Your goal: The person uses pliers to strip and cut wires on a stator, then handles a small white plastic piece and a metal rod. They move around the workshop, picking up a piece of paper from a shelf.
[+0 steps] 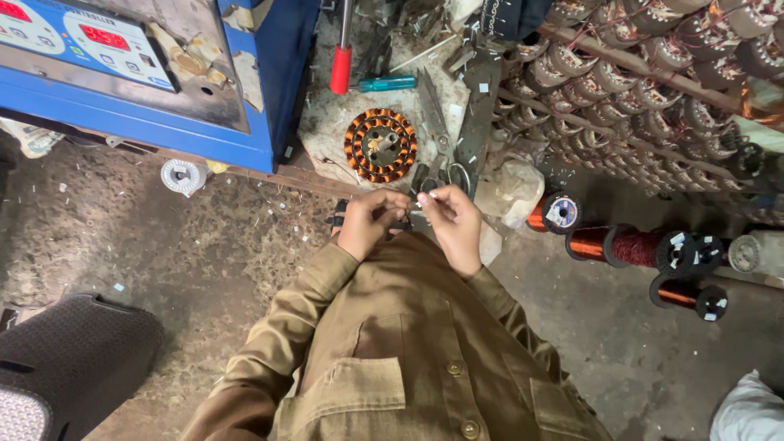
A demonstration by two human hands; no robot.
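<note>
Your left hand and right hand together pinch a small white strip just near of the copper-wound stator; a loosened pinch would likely drop it among the floor's scraps.

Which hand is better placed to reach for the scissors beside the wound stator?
Probably the right hand: the scissors lie just ahead of it, right of the copper-wound stator. The left hand sits further left, and both pinch a small white piece.
</note>
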